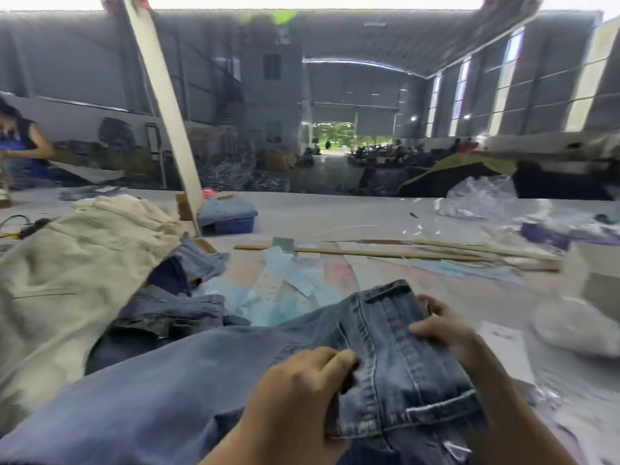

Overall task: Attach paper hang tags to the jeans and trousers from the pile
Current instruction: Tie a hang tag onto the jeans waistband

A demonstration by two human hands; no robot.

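1. Step in hand, by judgement: readying a pair of blue jeans (208, 374) at the waistband for a tag; no paper tag or tagging tool plainly visible in either hand.
2. Left hand (298, 394): fingers curled, pinching a fold of denim beside the centre seam, near the middle of the view.
3. Right hand (443, 327): fingers curled over the right edge of the waistband, thumb on top, holding it.
4. Jeans lying across the near part of the table (335, 209), right of a pile of cream trousers (67, 273) and other denim.
5. Waistband end at the near right, between the hands; legs running off to the near left. Long axis roughly left to right, tilted slightly toward the far right.
6. Next move, likely: keeping the waistband taut with one hand, freeing the other to fetch a tag, then fixing it at a belt loop or label. Tag supply not identifiable among the clutter of plastic bags (479, 196) on the far right.
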